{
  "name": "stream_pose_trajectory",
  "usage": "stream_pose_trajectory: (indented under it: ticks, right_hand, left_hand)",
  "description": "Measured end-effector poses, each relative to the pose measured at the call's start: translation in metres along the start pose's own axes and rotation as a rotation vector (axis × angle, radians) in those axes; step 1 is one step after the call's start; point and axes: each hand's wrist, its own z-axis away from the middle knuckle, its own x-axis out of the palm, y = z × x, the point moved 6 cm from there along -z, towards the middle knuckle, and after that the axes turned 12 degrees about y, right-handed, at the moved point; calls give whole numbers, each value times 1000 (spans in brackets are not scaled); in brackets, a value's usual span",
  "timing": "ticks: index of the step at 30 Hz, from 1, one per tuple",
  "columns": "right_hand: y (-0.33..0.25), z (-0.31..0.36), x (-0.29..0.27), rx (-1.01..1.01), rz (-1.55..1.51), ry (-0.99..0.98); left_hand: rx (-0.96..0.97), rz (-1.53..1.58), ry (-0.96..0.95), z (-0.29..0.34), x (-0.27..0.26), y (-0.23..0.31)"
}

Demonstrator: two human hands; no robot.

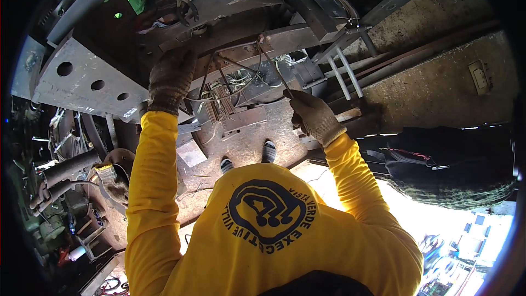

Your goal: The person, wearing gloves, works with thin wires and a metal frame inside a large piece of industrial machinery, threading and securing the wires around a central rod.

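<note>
My right hand point(315, 116), in a brown knit work glove, is closed around the lower end of a thin metal rod point(275, 70). The rod slants up and left, and its far end meets a rusty steel beam point(285, 38). My left hand point(172, 79), gloved the same way, lies at the left part of this beam, beside a grey steel plate point(82, 77) with round holes. Shadow hides the left fingers, so their grip does not show. Bent thin rods or wires hang below the beam, over a bundle of thin rods point(222, 104).
Pliers point(186, 8) hang on the frame at the top. Two pale metal bars point(346, 74) jut out at right. A dark cloth-like cover point(444, 159) lies far right. Pipes point(71, 167) and metal parts crowd the left. My feet point(268, 152) stand on the floor below.
</note>
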Motion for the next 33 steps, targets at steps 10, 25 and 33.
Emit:
stream_pose_trajectory:
  ticks: [10,25,33]
  right_hand:
    - [3,2,2,-62,-11,38]
    - [-10,16,15,4,-149,-73]
    - [12,17,40,88,-631,66]
  left_hand:
    - [-32,-1,-18,-1,0,0]
    - [-20,-6,-11,0,1,2]
    - [72,-25,24,-3,2,6]
